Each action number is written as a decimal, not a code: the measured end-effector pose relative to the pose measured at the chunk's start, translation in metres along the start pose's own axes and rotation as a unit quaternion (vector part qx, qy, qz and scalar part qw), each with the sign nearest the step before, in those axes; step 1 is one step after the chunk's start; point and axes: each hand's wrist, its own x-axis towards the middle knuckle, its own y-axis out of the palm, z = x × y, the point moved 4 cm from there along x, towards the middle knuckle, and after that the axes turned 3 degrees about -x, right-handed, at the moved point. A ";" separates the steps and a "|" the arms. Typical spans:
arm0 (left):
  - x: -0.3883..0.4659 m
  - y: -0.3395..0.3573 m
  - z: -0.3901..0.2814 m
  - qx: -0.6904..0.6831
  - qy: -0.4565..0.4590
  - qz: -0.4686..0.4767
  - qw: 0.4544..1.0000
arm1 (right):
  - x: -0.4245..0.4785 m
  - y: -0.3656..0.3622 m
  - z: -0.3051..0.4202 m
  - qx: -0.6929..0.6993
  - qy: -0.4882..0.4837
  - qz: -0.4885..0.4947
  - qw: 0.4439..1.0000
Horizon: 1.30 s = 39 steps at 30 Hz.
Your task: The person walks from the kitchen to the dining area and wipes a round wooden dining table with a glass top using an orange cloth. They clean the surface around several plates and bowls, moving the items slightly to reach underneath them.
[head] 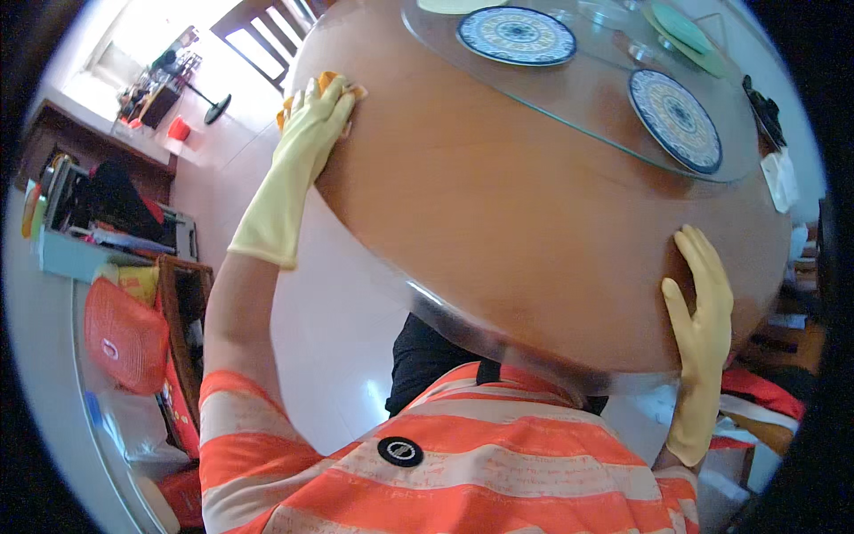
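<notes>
My left hand [320, 110], in a pale yellow rubber glove, presses an orange cloth [328, 81] on the left edge of a round wooden table [520, 227]. Parts of the cloth stick out around the fingers; the rest is hidden beneath them. My right hand [702, 307], gloved the same way, rests on the tabletop near its right front edge. Its thumb stands apart from the fingers, and no object shows in it. Beyond it, a round glass turntable [567, 133] carries a blue-and-white patterned plate [517, 35] and a second patterned plate [675, 121].
Green dishes [682, 30] stand at the turntable's far right. A white item [778, 179] hangs at the table's right rim. On the left are a wooden chair [263, 40], a red bucket [179, 128], a red woven hat [127, 336] and a loaded shelf [93, 257].
</notes>
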 end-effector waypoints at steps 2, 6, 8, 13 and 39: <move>-0.015 -0.001 -0.048 -0.030 0.049 0.033 0.998 | 0.001 -0.002 0.004 0.006 0.006 -0.004 1.000; -0.042 0.006 -0.134 -0.073 0.053 0.042 0.995 | 0.001 -0.004 0.008 0.009 0.002 -0.007 1.000; -0.048 0.008 -0.168 -0.112 0.061 0.072 0.989 | 0.000 -0.004 0.004 0.000 -0.005 -0.006 1.000; -0.049 -0.006 -0.246 -0.387 0.056 0.176 0.903 | 0.003 -0.012 0.007 -0.043 -0.034 0.063 0.996; -0.016 0.019 -0.125 -0.054 0.032 0.023 0.998 | 0.049 0.011 -0.020 -0.099 -0.171 0.146 0.969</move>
